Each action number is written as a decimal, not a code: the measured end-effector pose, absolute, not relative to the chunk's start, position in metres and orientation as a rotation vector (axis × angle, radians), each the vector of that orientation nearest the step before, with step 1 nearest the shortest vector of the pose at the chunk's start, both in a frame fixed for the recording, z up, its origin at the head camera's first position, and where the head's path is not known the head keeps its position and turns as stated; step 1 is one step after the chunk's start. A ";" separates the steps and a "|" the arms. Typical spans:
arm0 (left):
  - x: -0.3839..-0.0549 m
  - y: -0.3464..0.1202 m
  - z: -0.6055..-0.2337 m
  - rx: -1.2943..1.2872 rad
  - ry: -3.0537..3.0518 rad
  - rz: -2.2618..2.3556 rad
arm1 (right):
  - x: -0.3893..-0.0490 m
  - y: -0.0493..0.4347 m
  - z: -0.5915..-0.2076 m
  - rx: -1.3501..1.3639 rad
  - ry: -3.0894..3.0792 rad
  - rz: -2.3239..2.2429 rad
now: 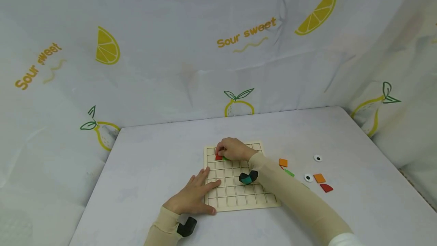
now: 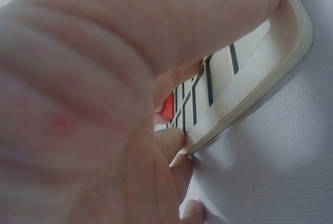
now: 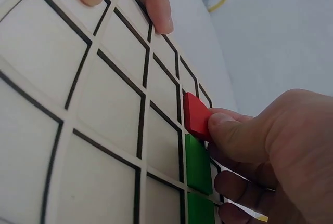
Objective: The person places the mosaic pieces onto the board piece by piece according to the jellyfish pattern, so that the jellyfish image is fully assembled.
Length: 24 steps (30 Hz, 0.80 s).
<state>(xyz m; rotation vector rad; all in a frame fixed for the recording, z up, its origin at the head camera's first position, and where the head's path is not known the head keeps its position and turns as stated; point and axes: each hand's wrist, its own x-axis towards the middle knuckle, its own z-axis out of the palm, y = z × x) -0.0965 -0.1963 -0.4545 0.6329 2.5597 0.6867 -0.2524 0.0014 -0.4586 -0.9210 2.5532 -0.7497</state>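
A pale wooden grid board [image 1: 232, 201] lies on the table, its square cells marked off by dark grooves. My right hand [image 1: 234, 149] is over its far left part. In the right wrist view, the thumb and fingers pinch a flat red tile [image 3: 195, 116] at the board. Right beside it a green tile [image 3: 199, 165] sits in a cell, followed by another green tile [image 3: 202, 208]. My left hand [image 1: 192, 197] rests spread on the board's near left edge, holding nothing. The left wrist view shows its thumb and fingers along the rim, with a bit of red beyond.
Right of the board lie loose pieces: an orange tile [image 1: 283, 162], a green piece [image 1: 289, 172], another orange tile [image 1: 319, 178], a red quarter-circle [image 1: 326, 188] and two white eye discs, one nearer [image 1: 308, 177] and one farther [image 1: 318, 158]. A printed cloth [image 1: 153, 86] hangs behind the table.
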 end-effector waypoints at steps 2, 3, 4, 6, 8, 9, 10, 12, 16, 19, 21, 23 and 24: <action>-0.096 -0.196 -0.455 0.635 2.560 0.690 | -0.251 0.002 -0.458 -0.929 2.572 -0.731; -0.096 -0.196 -0.455 0.635 2.562 0.686 | -0.250 0.002 -0.459 -0.940 2.584 -0.717; -0.096 -0.196 -0.455 0.635 2.565 0.680 | -0.249 0.002 -0.459 -0.949 2.597 -0.703; -0.097 -0.196 -0.455 0.634 2.569 0.676 | -0.247 0.001 -0.458 -0.972 2.620 -0.678; -0.097 -0.196 -0.455 0.634 2.572 0.675 | -0.245 0.001 -0.458 -0.996 2.644 -0.646; -0.096 -0.196 -0.455 0.635 2.572 0.676 | -0.245 0.001 -0.458 -1.009 2.658 -0.624; -0.096 -0.196 -0.455 0.636 2.572 0.676 | -0.244 0.001 -0.458 -1.019 2.671 -0.605; -0.096 -0.196 -0.455 0.637 2.570 0.683 | -0.242 0.000 -0.458 -1.041 2.698 -0.567; -0.096 -0.196 -0.455 0.629 2.563 0.688 | -0.238 -0.001 -0.457 -1.067 2.744 -0.511; -0.097 -0.196 -0.455 0.626 2.566 0.682 | -0.236 -0.001 -0.456 -1.059 2.762 -0.523; -0.097 -0.196 -0.455 0.625 2.571 0.677 | -0.236 -0.001 -0.456 -1.051 2.768 -0.540; -0.097 -0.195 -0.455 0.623 2.574 0.672 | -0.236 0.000 -0.456 -1.015 2.760 -0.587; -0.097 -0.195 -0.456 0.620 2.574 0.670 | -0.236 0.001 -0.455 -0.995 2.750 -0.619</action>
